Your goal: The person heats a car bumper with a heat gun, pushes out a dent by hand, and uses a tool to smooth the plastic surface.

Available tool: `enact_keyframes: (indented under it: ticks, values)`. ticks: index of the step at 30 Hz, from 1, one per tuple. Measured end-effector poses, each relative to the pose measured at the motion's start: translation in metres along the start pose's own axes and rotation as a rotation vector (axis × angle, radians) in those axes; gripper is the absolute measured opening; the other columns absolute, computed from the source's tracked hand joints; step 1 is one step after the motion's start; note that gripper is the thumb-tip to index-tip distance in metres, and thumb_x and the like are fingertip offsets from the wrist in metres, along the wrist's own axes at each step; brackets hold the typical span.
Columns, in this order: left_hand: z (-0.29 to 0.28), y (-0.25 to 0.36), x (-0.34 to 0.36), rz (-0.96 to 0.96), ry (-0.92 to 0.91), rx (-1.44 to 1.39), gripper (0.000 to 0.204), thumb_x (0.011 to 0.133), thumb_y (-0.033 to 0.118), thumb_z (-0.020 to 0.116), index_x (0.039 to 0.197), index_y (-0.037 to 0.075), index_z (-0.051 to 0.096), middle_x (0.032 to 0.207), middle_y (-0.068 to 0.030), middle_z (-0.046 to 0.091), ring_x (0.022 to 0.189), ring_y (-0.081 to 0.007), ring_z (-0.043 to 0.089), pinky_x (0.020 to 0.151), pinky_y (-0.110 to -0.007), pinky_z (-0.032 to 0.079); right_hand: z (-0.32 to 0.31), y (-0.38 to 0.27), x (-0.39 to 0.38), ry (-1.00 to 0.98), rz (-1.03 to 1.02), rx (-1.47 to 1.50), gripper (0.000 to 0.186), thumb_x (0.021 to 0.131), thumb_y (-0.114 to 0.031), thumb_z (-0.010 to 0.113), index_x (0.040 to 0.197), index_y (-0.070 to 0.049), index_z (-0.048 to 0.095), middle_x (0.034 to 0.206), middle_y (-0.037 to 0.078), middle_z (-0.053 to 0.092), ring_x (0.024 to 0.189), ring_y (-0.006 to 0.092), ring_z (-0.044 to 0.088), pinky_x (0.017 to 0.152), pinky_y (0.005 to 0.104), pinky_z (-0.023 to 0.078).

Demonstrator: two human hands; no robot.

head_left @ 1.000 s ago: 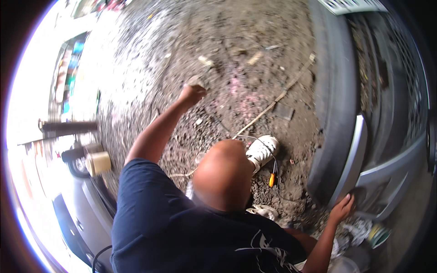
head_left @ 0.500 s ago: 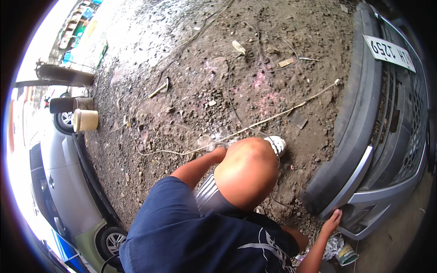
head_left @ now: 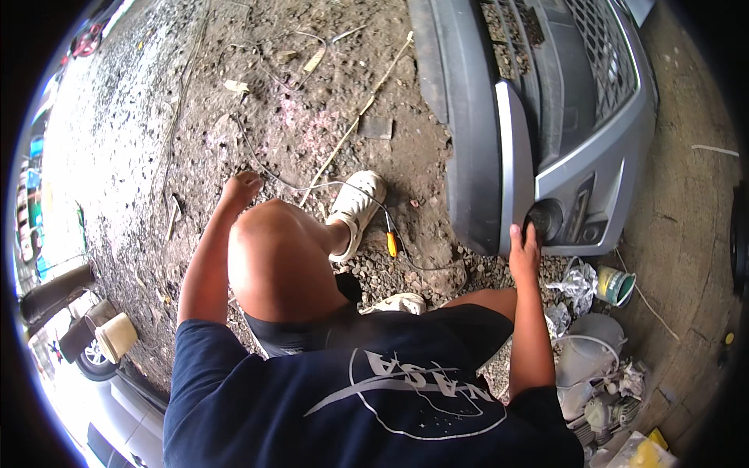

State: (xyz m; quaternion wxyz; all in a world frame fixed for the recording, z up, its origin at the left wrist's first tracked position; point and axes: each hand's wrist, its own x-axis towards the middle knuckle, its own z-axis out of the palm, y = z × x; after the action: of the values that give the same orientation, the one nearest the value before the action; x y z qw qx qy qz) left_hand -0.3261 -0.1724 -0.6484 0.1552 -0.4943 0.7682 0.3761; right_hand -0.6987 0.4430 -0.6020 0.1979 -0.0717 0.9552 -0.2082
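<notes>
A grey car bumper (head_left: 581, 168) with a mesh grille lies on the ground to my right. My right hand (head_left: 524, 249) reaches its near corner, fingers stretched out and touching the edge beside a round lamp recess (head_left: 544, 221). My left hand (head_left: 245, 184) is just beyond my raised knee, over the gravel, with fingers curled; whatever may be in them does not show. Between my shoes and the bumper is an orange-handled tool (head_left: 392, 243) beside a thin cable; its exact kind is unclear. A pale stick (head_left: 355, 125) lies on the dirt ahead.
By my right forearm stand a grey pail (head_left: 591, 343) and a green-and-white can (head_left: 615, 285) next to crumpled foil (head_left: 576, 284). A cream bucket (head_left: 116, 337) and a parked silver car (head_left: 129, 417) are at the left. A dark flat piece (head_left: 376, 128) lies near the bumper.
My view has swung to the right, so the bumper sits nearer the middle. My left hand, mostly hidden behind the knee before, now shows. My right hand remains at the bumper's corner.
</notes>
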Motion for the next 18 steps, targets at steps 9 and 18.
enact_keyframes:
  ticks: [9,18]
  values:
    - [-0.047,0.230,-0.019,0.453,-0.341,0.365,0.040,0.098,0.024,0.077,0.132,0.004,0.071,0.123,-0.0193,0.077,0.116,-0.0285,0.073,0.105,-0.044,0.057,-0.019,0.057,-0.001,0.204,-0.122,0.675,0.033,0.108,-0.023,0.065,0.131,0.001,0.069,0.121,0.017,0.077,0.113,0.0258,0.074,0.098,0.0351,0.056]
    - [0.198,0.319,-0.074,0.323,-1.013,0.498,0.091,0.086,0.033,0.090,0.162,0.013,0.044,0.158,-0.0218,0.053,0.145,-0.0361,0.052,0.122,-0.052,0.043,0.031,0.254,-0.143,-0.279,0.927,0.948,0.044,0.100,-0.052,0.071,0.098,-0.008,0.068,0.080,-0.001,0.064,0.063,0.0138,0.057,0.061,0.0276,0.048]
